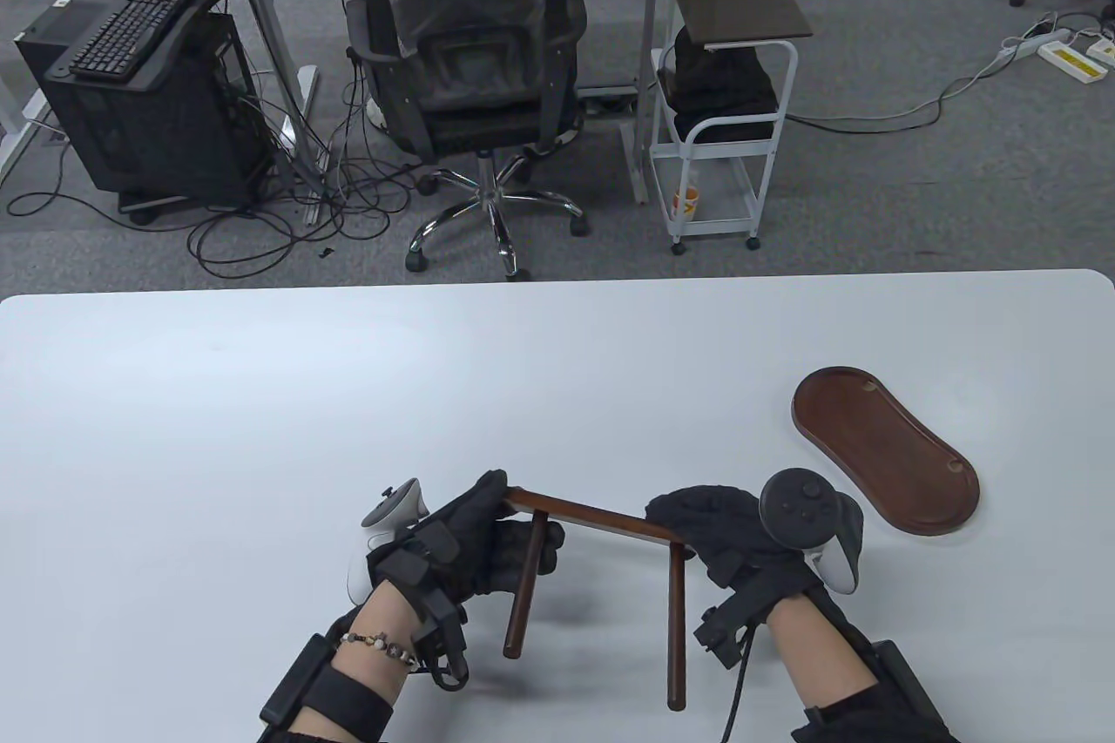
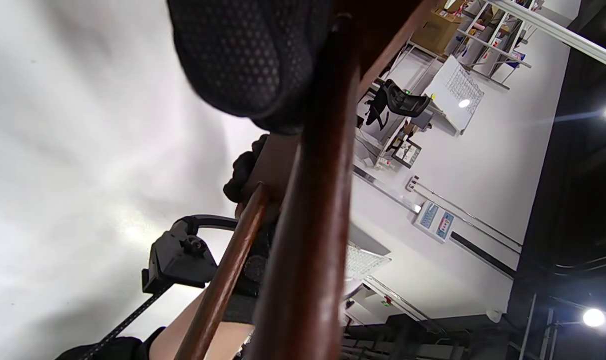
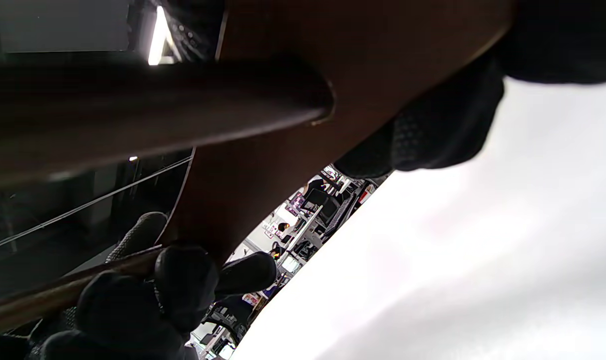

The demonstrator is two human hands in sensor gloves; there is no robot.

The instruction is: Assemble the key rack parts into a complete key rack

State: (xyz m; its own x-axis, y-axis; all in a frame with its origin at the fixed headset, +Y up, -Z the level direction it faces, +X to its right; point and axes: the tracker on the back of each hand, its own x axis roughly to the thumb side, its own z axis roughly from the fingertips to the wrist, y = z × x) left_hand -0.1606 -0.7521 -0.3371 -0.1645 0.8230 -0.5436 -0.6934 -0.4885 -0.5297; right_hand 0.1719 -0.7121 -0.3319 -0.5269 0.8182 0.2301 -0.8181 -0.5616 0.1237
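table (image 1: 261, 395): white top, fills lower half of table view; both hands come in at its near edge.
base tray (image 1: 884, 451): dark brown oval wood tray, lies flat on table, far right, just beyond right hand, not touched by it.
rack frame: flat crossbar (image 1: 601, 519) with two round posts seated in it, held up over table near edge between both hands. Bar runs left-right, its right end lower in view.
left post (image 1: 526, 586): dowel, comes off bar near left end, points toward the person, free end unsupported.
right post (image 1: 676, 630): longer-looking dowel, comes off bar near right end, also points toward the person, free end unsupported.
left hand (image 1: 475, 547): black glove, fingers wrapped round left end of bar and top of left post; clamped on frame. Left wrist view: post runs close past lens, fingertip (image 2: 247, 55) pressed against wood.
right hand (image 1: 727, 530): black glove, fingers curled over right end of bar at right post joint; gripping it. Right wrist view: post end meets underside of bar, gloved fingers (image 3: 433, 135) on bar edge.
trackers: white one on back of left hand (image 1: 396, 508), dark-faced one on back of right hand (image 1: 806, 516).
bracelet (image 1: 376, 644): beaded, on left wrist.
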